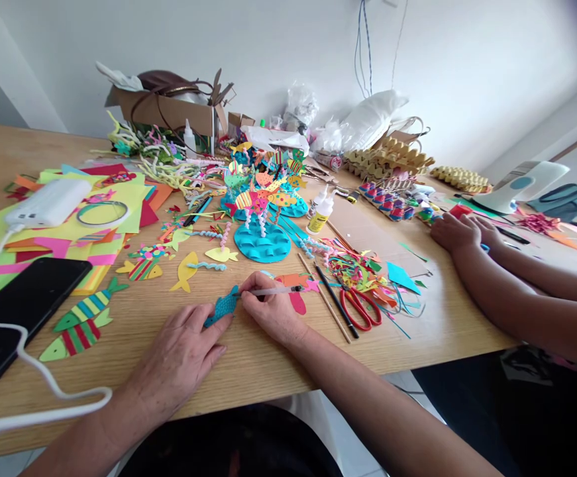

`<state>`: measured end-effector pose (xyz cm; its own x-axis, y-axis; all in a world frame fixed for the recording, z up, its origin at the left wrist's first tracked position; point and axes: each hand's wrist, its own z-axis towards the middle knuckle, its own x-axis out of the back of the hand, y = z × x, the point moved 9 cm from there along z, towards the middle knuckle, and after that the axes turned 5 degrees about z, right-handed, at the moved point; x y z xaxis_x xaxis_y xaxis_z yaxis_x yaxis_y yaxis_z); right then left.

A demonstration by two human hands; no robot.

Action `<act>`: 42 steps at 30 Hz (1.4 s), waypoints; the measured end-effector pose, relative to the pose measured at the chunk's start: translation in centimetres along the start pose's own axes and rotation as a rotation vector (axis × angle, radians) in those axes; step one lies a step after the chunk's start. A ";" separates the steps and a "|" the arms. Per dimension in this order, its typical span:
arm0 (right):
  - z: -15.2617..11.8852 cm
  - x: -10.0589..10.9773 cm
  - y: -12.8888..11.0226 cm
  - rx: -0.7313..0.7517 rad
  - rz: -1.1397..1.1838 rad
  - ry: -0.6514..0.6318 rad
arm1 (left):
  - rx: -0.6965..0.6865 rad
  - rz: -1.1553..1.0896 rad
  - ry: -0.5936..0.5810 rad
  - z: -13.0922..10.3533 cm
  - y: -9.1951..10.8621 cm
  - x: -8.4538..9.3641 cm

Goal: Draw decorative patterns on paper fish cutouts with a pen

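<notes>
A blue paper fish [222, 309] with a drawn scale pattern lies at the table's front. My left hand [181, 348] is closed on its near edge, fingers above and thumb below, steadying it. My right hand [273, 310] pinches a clear-barrelled pen [275, 290], whose tip points at the fish's tail end. Partly hidden behind that hand are orange and pink paper pieces [297, 303]. Left of my hands rest a green striped fish [87, 309] and a red-striped one [77, 339]. A yellow paper fish [185, 271] sits just beyond, near a twisted pipe cleaner [209, 266].
Red-handled scissors [360, 310], a black pencil [336, 301] and a wooden stick [325, 298] lie right of my hand. Glue bottles [320, 215] stand behind a blue base with paper fish [262, 242]. A phone [24, 311] and cable are left. Another person's arms [507, 278] reach in from the right.
</notes>
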<state>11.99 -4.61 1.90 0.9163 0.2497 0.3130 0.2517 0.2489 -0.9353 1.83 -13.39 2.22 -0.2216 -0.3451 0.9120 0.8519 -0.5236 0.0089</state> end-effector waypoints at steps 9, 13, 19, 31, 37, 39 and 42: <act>0.0 -0.1 0.2 -0.008 -0.002 0.001 | 0.003 0.019 -0.014 0.1 0.1 0.0; 0.0 -0.2 0.2 -0.001 -0.016 0.002 | 0.011 0.008 -0.021 0.0 -0.1 -0.1; 0.0 -0.2 0.2 -0.002 -0.046 -0.004 | 0.002 0.025 -0.022 0.0 -0.1 -0.1; 0.0 0.2 -0.1 -0.054 -0.054 0.001 | -0.017 0.061 -0.029 0.1 0.1 0.0; -0.3 1.6 -0.5 0.055 0.152 0.124 | -0.011 0.033 -0.036 0.0 0.0 -0.2; -0.4 1.9 -0.5 0.065 0.182 0.142 | 0.003 0.009 -0.068 0.2 -0.2 -0.4; -0.4 1.9 -0.8 0.112 0.117 0.127 | 0.021 -0.039 -0.120 0.6 -0.6 -0.4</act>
<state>13.67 -4.71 3.21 0.9710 0.1646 0.1733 0.1115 0.3292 -0.9377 1.70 -12.50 2.04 -0.1969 -0.2283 0.9535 0.8541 -0.5175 0.0525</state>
